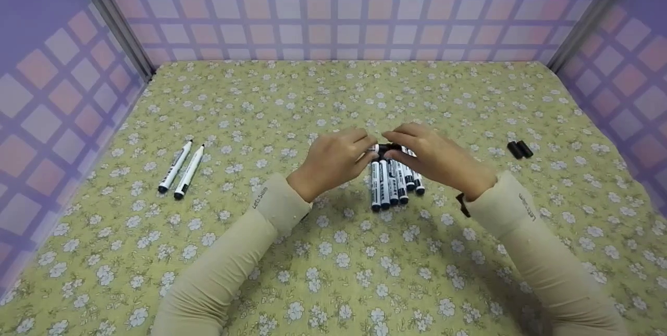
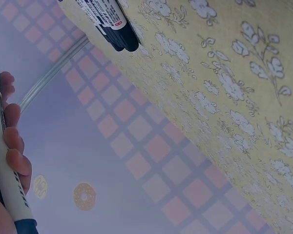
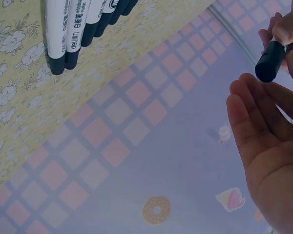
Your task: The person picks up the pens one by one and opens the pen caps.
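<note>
My left hand (image 1: 333, 160) grips a white whiteboard marker (image 2: 9, 165), its fingers wrapped round the barrel. The marker's black cap (image 3: 270, 62) points toward my right hand (image 1: 440, 158). In the right wrist view the right hand's fingers are extended, with the fingertips right at the cap; whether they touch it I cannot tell. Under both hands lies a row of several capped whiteboard markers (image 1: 385, 185), side by side on the cloth. Their far ends are partly hidden by the hands in the head view, but black caps show in both wrist views.
Two uncapped white markers (image 1: 188, 172) lie on the left of the flowered tablecloth (image 1: 292, 268). Two loose black caps (image 1: 520, 149) sit together on the right. Purple checked panels (image 1: 333, 23) enclose the table at the back and sides.
</note>
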A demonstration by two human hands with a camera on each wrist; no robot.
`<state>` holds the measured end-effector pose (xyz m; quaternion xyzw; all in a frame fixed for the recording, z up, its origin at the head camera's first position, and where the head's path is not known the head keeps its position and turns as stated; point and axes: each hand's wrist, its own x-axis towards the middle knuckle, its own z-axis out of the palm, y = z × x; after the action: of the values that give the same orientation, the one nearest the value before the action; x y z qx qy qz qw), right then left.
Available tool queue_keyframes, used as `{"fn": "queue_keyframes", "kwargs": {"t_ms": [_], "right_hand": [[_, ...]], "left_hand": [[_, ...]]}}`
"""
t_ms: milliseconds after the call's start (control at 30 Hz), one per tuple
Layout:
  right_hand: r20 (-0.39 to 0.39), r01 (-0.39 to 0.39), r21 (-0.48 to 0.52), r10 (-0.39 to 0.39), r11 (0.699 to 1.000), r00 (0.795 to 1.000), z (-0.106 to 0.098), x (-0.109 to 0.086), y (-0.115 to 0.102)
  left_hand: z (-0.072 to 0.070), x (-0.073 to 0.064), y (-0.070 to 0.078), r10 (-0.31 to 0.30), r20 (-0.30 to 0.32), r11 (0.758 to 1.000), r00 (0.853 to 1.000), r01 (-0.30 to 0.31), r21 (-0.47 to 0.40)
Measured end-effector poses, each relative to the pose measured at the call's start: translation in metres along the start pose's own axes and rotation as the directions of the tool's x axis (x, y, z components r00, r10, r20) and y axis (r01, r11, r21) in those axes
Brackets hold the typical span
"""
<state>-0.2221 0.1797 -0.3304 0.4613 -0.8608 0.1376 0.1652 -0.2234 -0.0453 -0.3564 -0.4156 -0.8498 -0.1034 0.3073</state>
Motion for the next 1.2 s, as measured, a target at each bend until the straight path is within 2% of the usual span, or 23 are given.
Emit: {"fn": "queue_keyframes", "kwargs": {"t_ms": [200, 333, 633, 767, 1000, 1200], "right_hand": [[0.068, -0.003, 0.009, 0.003, 1.0, 0.998, 0.002, 0.002, -0.006], [0.082, -0.002, -0.014, 0.003, 1.0, 0.997, 0.004, 0.003, -0.009], [0.093, 0.079, -0.198, -0.062, 0.977, 0.994, 0.01, 0.005, -0.016], [0.073, 0.111, -0.233, -0.096, 0.966, 0.993, 0.012, 0.004, -0.016], [-0.005, 0.146, -0.253, -0.152, 0.956, 0.988, 0.017, 0.003, -0.012], [-0.021, 0.175, -0.293, -0.189, 0.94, 0.982, 0.019, 0.002, -0.01]], "left_hand": [[-0.002, 0.0, 0.003, 0.015, 0.026, 1.0, 1.0, -0.015, 0.008], [-0.002, -0.001, 0.004, 0.021, 0.033, 1.0, 0.999, -0.021, -0.009], [0.005, -0.003, 0.005, 0.052, -0.003, 0.998, 0.999, -0.052, 0.044], [0.005, -0.003, 0.005, 0.051, -0.001, 0.998, 0.999, -0.051, 0.038], [0.003, -0.002, 0.005, 0.04, 0.031, 0.999, 0.999, -0.039, -0.015], [0.003, -0.002, 0.006, 0.034, 0.047, 0.999, 0.998, -0.034, 0.002]]}}
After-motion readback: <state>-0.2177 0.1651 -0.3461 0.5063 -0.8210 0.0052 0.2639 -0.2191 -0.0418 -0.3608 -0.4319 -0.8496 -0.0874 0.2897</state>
